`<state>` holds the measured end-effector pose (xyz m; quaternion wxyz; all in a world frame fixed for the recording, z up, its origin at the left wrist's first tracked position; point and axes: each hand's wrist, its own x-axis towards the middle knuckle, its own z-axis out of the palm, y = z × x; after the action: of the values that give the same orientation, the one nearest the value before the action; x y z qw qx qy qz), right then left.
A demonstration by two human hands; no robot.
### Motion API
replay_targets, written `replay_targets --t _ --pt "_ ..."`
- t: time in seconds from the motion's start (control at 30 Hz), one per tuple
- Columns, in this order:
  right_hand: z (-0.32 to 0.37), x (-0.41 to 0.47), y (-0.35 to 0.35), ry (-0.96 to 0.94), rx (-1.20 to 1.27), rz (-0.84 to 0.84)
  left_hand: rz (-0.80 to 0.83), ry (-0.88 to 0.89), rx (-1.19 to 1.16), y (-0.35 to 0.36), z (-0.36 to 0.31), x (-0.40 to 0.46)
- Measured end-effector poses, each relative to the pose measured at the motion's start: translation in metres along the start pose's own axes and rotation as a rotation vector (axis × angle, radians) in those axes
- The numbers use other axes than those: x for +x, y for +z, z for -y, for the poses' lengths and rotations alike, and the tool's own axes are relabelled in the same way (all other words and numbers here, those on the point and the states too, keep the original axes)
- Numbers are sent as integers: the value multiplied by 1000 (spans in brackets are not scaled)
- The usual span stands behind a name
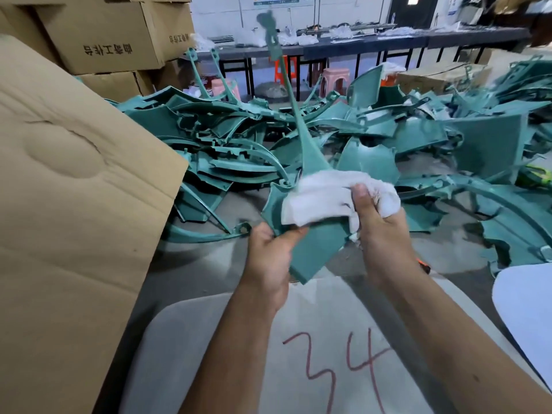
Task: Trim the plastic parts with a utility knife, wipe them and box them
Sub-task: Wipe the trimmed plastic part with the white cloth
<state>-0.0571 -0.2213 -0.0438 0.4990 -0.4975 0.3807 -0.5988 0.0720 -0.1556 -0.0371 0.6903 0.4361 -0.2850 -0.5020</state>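
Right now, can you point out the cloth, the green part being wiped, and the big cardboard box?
cloth [325, 195], head view, on its bunched middle.
green part [316, 249], head view, on its flat lower panel.
box [74, 219], head view, on its near flap.

Single head-worn wide-angle view, looking forward and down from the person's own eye height, close above both forearms, floor pile of green plastic parts [313, 138] just ahead, long bench [388, 43] far off along the top edge
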Motion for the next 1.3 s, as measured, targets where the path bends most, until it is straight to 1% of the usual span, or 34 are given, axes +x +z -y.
replay_targets --t 0.03,0.1,0.17,0.23,0.33,0.4,0.47,0.53,0.6,0.7,0.77,0.87,0.93,0.97,1.03,1.07,1.17,1.2,1.23,1.27,1.3 --pt "1 -2 2 -12 29 -18 -33 23 -12 5 3 0" --pt "0 -5 5 -12 116 -154 -153 62 -50 17 9 -2" --pt "-3 -8 11 6 195 -275 -223 101 -107 29 16 -7" --pt "-4 -12 16 31 269 -284 -253 120 -181 33 23 -9" --pt "-1 -20 19 68 362 -197 -302 105 -257 30 22 -11" --pt "2 -28 23 75 352 -131 -341 76 -303 29 19 -10" --pt "3 -35 27 46 277 -66 -350 53 -346 30 13 -9" --pt "3 -41 31 -42 170 27 -355 22 -368 28 8 -6" --pt "4 -48 36 -89 114 81 -365 -3 -374 25 2 -4" --pt "0 -54 40 -169 -15 132 -303 -50 -438 24 -9 -2" --pt "-5 -59 41 -203 -80 197 -222 -105 -458 23 -15 -2" --pt "-10 -64 43 -219 -245 298 -82 -114 -457 12 -19 4" --pt "-11 -67 46 -221 -304 393 -83 -101 -473 5 -26 6" --pt "-10 -66 46 -192 -302 439 -94 -110 -452 3 -29 5" --pt "-7 -63 41 -123 -258 531 -88 -181 -372 1 -32 4" --pt "-6 -61 38 -121 -248 556 -92 -193 -343 -1 -30 3" --pt "-4 -65 34 -151 -271 521 -140 -219 -347 -7 -28 3" --pt "-3 -66 35 -144 -232 487 -137 -230 -333 -5 -29 4" --pt "3 -66 37 -118 -152 428 -123 -236 -311 -3 -31 4" --pt "8 -62 36 -104 -47 338 -151 -228 -275 -2 -30 5" --pt "14 -53 32 -108 24 213 -207 -215 -253 -4 -28 7"
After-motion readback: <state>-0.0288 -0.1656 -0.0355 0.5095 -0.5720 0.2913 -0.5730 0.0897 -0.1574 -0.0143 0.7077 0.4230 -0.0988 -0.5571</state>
